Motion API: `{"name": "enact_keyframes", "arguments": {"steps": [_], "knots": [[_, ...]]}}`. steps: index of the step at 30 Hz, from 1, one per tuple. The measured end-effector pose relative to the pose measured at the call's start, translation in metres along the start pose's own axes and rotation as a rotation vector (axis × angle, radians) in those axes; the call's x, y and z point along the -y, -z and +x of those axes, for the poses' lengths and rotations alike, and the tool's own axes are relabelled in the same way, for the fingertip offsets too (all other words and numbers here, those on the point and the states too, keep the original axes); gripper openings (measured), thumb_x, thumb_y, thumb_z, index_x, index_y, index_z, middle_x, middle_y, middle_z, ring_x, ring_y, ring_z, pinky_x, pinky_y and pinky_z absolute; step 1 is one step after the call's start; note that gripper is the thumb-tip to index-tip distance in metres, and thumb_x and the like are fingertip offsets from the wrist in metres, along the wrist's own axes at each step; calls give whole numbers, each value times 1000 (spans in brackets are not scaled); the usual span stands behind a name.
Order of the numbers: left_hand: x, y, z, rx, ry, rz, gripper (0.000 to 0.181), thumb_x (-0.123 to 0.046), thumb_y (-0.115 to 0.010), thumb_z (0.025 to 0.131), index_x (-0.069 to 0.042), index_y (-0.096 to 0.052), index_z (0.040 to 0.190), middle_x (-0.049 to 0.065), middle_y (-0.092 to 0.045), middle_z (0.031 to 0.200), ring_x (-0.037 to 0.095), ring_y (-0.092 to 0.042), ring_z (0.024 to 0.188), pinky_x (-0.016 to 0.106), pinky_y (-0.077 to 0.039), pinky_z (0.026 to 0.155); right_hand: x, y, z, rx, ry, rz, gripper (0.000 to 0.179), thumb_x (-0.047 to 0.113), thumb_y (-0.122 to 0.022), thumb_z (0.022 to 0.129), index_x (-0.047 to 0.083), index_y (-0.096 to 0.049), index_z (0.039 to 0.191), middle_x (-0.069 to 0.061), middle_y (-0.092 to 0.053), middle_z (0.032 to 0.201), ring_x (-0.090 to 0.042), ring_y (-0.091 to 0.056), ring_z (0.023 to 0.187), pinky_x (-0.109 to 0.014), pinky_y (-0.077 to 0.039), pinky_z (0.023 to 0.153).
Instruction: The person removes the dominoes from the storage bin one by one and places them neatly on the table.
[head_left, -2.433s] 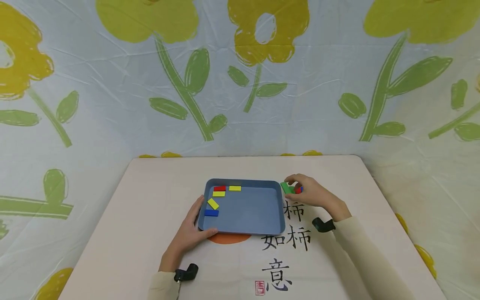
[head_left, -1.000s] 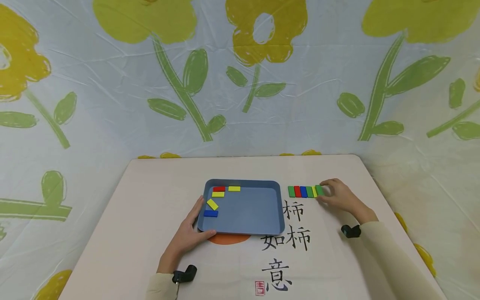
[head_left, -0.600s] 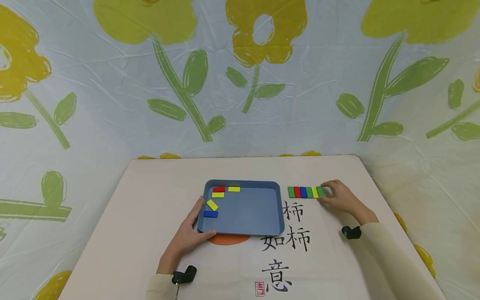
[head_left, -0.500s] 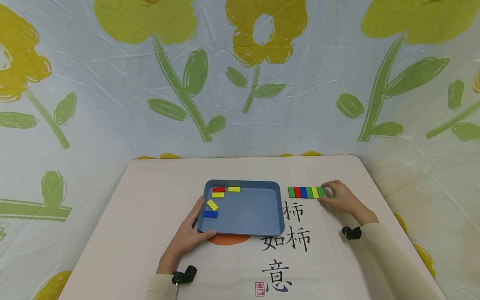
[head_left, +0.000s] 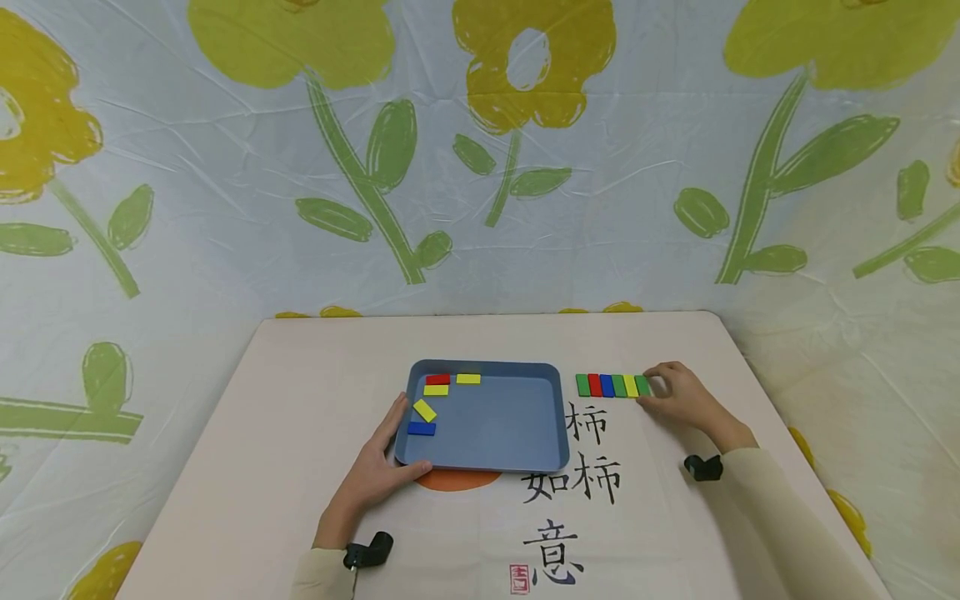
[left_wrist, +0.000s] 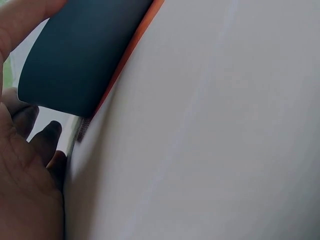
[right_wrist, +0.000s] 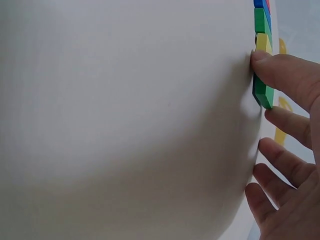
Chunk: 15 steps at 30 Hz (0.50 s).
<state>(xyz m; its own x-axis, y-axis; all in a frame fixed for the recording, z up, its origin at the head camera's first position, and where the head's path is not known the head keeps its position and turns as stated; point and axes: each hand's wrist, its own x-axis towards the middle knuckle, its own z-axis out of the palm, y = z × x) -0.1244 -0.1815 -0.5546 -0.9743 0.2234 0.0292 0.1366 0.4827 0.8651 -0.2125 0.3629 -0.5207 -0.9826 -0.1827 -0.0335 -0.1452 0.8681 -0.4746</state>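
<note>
In the head view, a blue-grey tray (head_left: 495, 425) lies mid-table. My left hand (head_left: 378, 458) rests around its near left corner, fingers along the left side and thumb at the front rim. The left wrist view shows the tray's dark outer wall (left_wrist: 85, 55) beside the thumb. Right of the tray, flat blocks form a touching row: green (head_left: 583, 385), red (head_left: 595, 385), blue (head_left: 607, 385), green (head_left: 618, 385), yellow (head_left: 631, 385) and an end green block (head_left: 642, 385). My right hand (head_left: 686, 396) pinches that end block between thumb (right_wrist: 272, 67) and index finger.
Inside the tray, toward its left side, lie a red block (head_left: 438, 379), yellow blocks (head_left: 468, 378) and a blue block (head_left: 422, 428). One yellow block (head_left: 425, 410) sits askew. The tablecloth (head_left: 480, 533) carries black lettering. A flower-print curtain (head_left: 600, 250) hangs behind the table.
My right hand has carried a green block rightward from beside the tray to the row's right end. There it has straightened flush against the yellow block. My left hand has stayed at the tray.
</note>
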Motion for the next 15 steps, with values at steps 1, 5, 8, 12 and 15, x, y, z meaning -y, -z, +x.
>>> {"name": "enact_keyframes", "arguments": {"steps": [1,5,8,12,15], "knots": [[0,0,0,0,1,1,110,-40,-87,81,-24,-19,167,-6,-14,174,30,-13,161,67,-20,122,0,0,0,0,1,1,54,27,-81,88,-8,-63,125,-37,-52,135,-55,-45,129,-71,-37,109],[-1,0,0,-1,5,1,110,-40,-87,81,-24,-19,167,-6,-14,174,30,-13,161,66,-20,123,0,0,0,1,2,5,54,27,-81,88,-8,-63,125,-36,-51,135,-54,-46,129,-71,-38,109],[-1,0,0,-2,9,2,111,-40,-87,81,-24,-19,167,-6,-14,174,29,-13,161,66,-19,123,-1,0,0,1,0,12,54,26,-81,88,-7,-63,125,-35,-51,135,-54,-46,128,-70,-38,109],[-2,-1,0,-2,11,0,111,-40,-87,81,-24,-19,167,-6,-14,174,29,-12,161,65,-19,124,-1,1,-1,0,6,13,53,26,-82,87,-8,-64,124,-35,-52,133,-54,-46,127,-70,-39,108],[-2,0,0,0,14,-1,111,-39,-87,81,-24,-19,167,-6,-14,174,28,-12,161,65,-19,124,-1,1,0,5,7,6,53,26,-82,87,-8,-64,124,-35,-52,132,-54,-47,126,-70,-41,107]]}}
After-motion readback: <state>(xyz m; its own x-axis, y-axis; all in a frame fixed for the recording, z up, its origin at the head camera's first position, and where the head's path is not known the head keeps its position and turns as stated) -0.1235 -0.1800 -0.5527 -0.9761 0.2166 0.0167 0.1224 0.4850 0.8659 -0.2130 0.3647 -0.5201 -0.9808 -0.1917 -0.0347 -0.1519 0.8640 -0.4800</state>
